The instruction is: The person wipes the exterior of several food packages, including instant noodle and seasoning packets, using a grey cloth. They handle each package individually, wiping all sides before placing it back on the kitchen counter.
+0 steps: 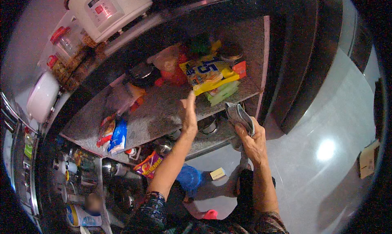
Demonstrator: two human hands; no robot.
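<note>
My left hand [190, 116] reaches over the stone shelf of an open cabinet, its fingertips at the lower corner of a yellow food packet [211, 73]. It holds nothing that I can see; whether it touches the packet I cannot tell. My right hand [252, 139] grips a folded grey cloth [240, 117] in front of the shelf edge. Beneath the yellow packet lies a light green packet [223, 93], with an orange packet [240, 69] at its right. Behind them stands a lidded jar [231, 55]. Red bags [173, 70] and a black bundle [144, 74] are further left.
Blue [118, 137] and red packets lie at the shelf's left end. Metal pots [209, 125] stand on the lower shelf. A rice cooker [107, 13] and red-lidded jars [65, 41] line the countertop. On the floor are a blue bag [189, 177] and a small box [218, 174].
</note>
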